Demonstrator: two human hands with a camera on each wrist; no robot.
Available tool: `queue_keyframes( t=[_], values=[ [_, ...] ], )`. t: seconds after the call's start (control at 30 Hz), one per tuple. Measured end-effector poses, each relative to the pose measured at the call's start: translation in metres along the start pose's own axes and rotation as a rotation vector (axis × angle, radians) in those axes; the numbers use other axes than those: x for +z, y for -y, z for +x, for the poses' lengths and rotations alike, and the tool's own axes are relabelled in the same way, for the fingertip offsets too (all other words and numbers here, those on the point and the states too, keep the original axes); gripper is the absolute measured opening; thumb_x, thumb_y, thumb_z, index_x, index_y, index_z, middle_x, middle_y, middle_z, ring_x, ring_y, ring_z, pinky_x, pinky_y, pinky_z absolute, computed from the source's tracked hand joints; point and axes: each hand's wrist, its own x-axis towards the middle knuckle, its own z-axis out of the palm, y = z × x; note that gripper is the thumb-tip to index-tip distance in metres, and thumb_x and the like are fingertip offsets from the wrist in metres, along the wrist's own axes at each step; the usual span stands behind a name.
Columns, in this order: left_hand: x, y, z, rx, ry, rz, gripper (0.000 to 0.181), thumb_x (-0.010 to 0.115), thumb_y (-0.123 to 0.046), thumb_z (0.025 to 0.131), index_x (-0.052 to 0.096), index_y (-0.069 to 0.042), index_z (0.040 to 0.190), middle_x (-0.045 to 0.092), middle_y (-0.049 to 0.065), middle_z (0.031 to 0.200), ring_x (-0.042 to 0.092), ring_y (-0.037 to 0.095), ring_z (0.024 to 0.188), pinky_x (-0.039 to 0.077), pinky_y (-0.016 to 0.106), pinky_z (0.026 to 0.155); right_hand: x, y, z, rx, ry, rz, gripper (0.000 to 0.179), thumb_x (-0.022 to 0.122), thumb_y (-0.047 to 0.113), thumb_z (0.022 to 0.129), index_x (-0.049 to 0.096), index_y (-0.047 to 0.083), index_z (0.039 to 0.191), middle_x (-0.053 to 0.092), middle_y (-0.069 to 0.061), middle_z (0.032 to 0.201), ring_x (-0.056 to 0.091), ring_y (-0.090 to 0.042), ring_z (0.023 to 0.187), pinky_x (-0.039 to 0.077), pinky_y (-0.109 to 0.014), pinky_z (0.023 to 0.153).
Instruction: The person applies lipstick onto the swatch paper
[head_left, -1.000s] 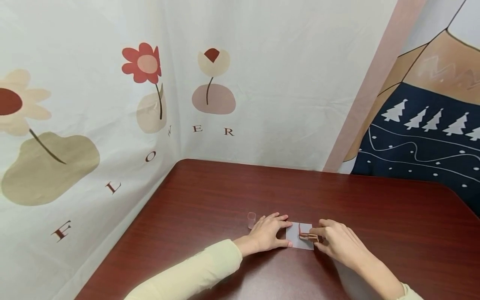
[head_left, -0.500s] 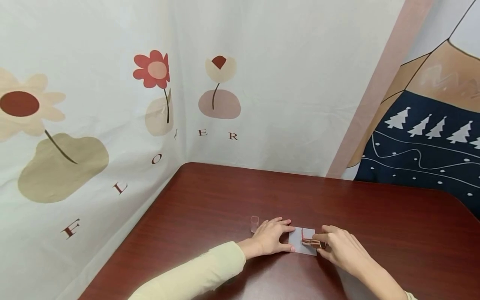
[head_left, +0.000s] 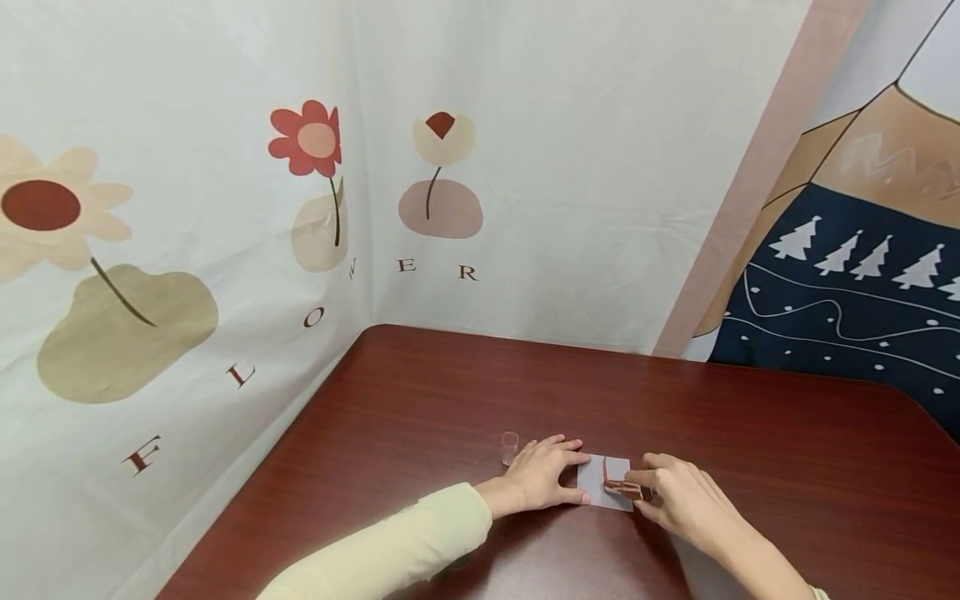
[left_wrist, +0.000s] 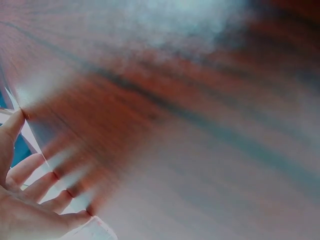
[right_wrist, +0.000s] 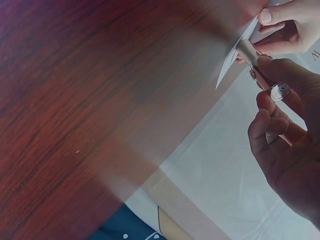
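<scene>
In the head view my right hand pinches a copper-coloured lipstick between thumb and fingers. Its tip is down at a small square of white paper on the table. A reddish line runs down the paper from its far edge to the tip. My left hand lies spread at the paper's left side, thumb and index fingertips on its edge. The right wrist view shows the lipstick slanted against the sheet. Beside the left hand's outer fingers stands a clear cap, partly visible in the left wrist view.
A dark red-brown wooden table spreads around the hands. A white curtain printed with flowers and letters hangs behind and to the left. At the right is a dark blue cloth with white trees.
The head view has shifted slightly. The lipstick has moved a little nearer along the paper, and the reddish line looks slightly longer. The left hand stays at the paper's edge.
</scene>
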Motion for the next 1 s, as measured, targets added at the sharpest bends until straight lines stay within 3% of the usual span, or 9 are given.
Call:
queue_keyframes(
  t=[0.27, 0.7, 0.93, 1.0],
  values=[
    [0.0009, -0.0008, 0.0007, 0.001, 0.005, 0.009, 0.054, 0.071, -0.045, 0.079, 0.060, -0.024, 0.127, 0.047, -0.006, 0.138, 0.036, 0.020, 0.131, 0.033, 0.048, 0.101, 0.0001, 0.0004, -0.0018, -0.032, -0.012, 0.013, 0.023, 0.082, 0.013, 0.066, 0.073, 0.013, 0.087, 0.049, 0.007, 0.076, 0.044, -0.004, 0.058, 0.039, -0.022, 0.046],
    [-0.0001, -0.0005, 0.0013, -0.002, 0.009, 0.019, 0.054, 0.070, -0.045, 0.079, 0.059, -0.024, 0.127, 0.047, -0.007, 0.138, 0.035, 0.019, 0.131, 0.032, 0.047, 0.101, -0.0008, 0.0015, -0.0043, -0.013, -0.021, 0.023, 0.024, 0.081, 0.014, 0.065, 0.074, 0.012, 0.087, 0.056, 0.003, 0.081, 0.049, -0.006, 0.061, 0.043, -0.024, 0.048],
    [-0.0002, 0.0002, -0.0003, -0.003, 0.011, 0.016, 0.054, 0.070, -0.045, 0.079, 0.059, -0.024, 0.128, 0.046, -0.006, 0.139, 0.035, 0.020, 0.131, 0.032, 0.047, 0.101, 0.0005, 0.0019, -0.0063, 0.008, -0.030, 0.035, 0.024, 0.082, 0.015, 0.065, 0.075, 0.013, 0.088, 0.065, -0.009, 0.092, 0.063, -0.021, 0.075, 0.051, -0.033, 0.056],
    [0.0001, 0.0006, -0.0004, -0.002, 0.009, 0.017, 0.054, 0.070, -0.045, 0.079, 0.059, -0.024, 0.128, 0.046, -0.006, 0.139, 0.036, 0.020, 0.131, 0.032, 0.047, 0.101, 0.0015, 0.0009, -0.0066, 0.015, -0.025, 0.057, 0.023, 0.082, 0.015, 0.066, 0.075, 0.013, 0.088, 0.064, -0.006, 0.089, 0.061, -0.017, 0.073, 0.050, -0.030, 0.055]
  ],
)
